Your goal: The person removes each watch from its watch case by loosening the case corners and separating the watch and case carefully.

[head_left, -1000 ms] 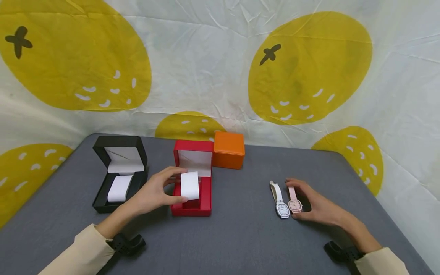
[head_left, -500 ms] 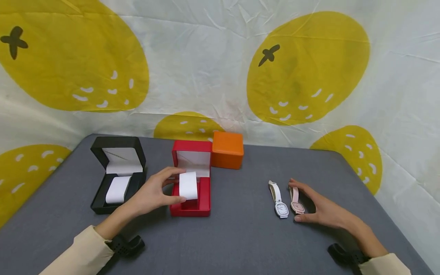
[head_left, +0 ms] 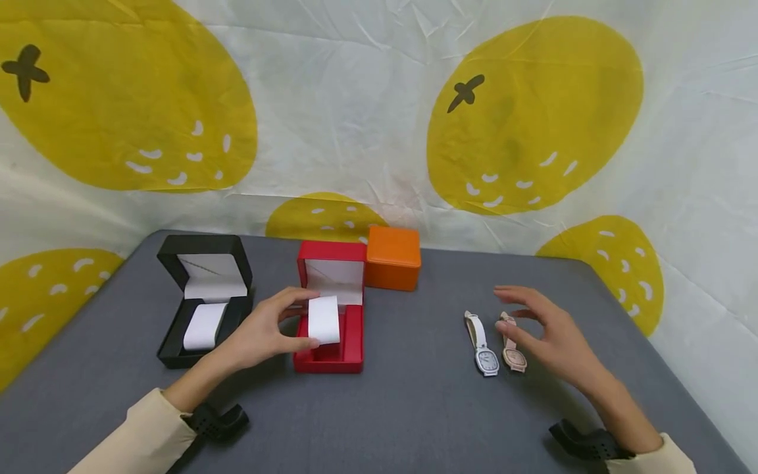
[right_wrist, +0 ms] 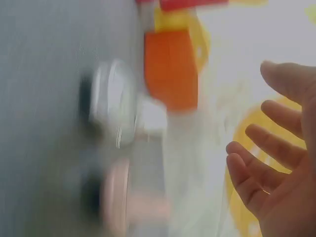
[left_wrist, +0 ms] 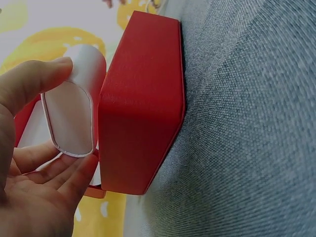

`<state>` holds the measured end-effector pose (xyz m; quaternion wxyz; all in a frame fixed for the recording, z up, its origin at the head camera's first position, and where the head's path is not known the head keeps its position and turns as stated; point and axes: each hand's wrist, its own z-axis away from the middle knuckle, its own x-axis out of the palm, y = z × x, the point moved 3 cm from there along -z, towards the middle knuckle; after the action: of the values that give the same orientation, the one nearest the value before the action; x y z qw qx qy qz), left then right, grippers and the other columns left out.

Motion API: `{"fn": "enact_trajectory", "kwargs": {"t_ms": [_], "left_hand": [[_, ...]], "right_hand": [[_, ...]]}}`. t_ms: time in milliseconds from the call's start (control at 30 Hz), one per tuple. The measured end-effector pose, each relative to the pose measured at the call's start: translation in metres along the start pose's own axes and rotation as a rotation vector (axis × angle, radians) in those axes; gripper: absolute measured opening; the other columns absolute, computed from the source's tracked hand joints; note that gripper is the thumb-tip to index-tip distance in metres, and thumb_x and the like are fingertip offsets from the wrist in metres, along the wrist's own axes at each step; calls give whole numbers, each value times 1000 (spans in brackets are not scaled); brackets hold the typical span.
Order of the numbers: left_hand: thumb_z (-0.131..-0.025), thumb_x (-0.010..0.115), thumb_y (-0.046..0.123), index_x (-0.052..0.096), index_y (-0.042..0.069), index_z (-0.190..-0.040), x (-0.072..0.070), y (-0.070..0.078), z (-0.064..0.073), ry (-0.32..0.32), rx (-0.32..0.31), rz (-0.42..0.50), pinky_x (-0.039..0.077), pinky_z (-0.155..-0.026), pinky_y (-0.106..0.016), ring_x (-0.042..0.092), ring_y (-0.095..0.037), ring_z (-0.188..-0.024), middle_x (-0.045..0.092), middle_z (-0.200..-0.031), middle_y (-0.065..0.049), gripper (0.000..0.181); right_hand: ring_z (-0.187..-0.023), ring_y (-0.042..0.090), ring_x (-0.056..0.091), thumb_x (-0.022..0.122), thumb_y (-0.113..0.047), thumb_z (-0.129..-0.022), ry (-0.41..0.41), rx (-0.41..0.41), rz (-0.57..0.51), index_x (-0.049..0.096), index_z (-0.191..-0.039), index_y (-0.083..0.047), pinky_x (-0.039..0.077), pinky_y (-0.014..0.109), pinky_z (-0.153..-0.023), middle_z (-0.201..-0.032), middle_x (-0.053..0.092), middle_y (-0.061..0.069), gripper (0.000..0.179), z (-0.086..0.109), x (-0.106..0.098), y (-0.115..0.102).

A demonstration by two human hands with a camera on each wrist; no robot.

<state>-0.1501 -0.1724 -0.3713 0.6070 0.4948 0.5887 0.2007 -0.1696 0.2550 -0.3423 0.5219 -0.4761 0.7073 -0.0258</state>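
Between thumb and fingers, my left hand (head_left: 260, 329) grips a white watch cushion (head_left: 324, 320) over the front part of the open red watch box (head_left: 353, 339). In the left wrist view, the cushion's flat oval end (left_wrist: 69, 118) faces the camera, beside the red box wall (left_wrist: 140, 98). My right hand (head_left: 553, 336) is raised with nothing in it, its fingers spread and slightly bent. Just below it on the table lies a pink wristwatch (head_left: 514, 359), its strap partly behind the thumb. To the left of that lies a white wristwatch (head_left: 486, 359), face up. Both watches are blurred in the right wrist view.
On the left, an open black watch box (head_left: 172, 332) holds another white cushion (head_left: 204, 326). A closed orange box (head_left: 393, 259) stands behind and right of the red one. The grey tabletop (head_left: 408, 408) ends at a white curtain (head_left: 343, 85) printed with yellow fruit.
My right hand has let go of the pink watch, which now lies slightly further right, and has risen away from it. The left hand and its cushion have stayed put.
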Motion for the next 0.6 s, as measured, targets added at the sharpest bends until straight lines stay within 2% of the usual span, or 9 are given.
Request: {"fn": "enact_trajectory", "kwargs": {"t_ms": [200, 367, 600], "left_hand": [[-73, 83, 22, 50, 8, -133, -1, 1, 1, 12, 16, -25, 44, -95, -50, 50, -27, -115, 51, -126, -7, 70], [-73, 83, 25, 52, 12, -133, 1, -1, 1, 23, 28, -64, 43, -95, -52, 51, -25, -112, 52, -125, -4, 68], [-71, 83, 32, 54, 19, -133, 4, 0, 1, 41, 25, -121, 46, -91, -50, 50, -21, -111, 52, -127, 2, 69]], "right_hand": [[-111, 15, 55, 73, -1, -82, -50, -129, -105, 59, -126, -13, 52, 27, -81, -129, 55, 3, 47, -18, 38, -39], [-111, 16, 56, 72, -9, -85, -145, -203, -181, 60, -123, -16, 54, 30, -78, -128, 55, 1, 40, -28, 78, -61], [-110, 14, 55, 70, -15, -88, -282, -230, -244, 62, -119, -11, 53, 32, -81, -128, 56, 3, 33, -38, 126, -81]]}}
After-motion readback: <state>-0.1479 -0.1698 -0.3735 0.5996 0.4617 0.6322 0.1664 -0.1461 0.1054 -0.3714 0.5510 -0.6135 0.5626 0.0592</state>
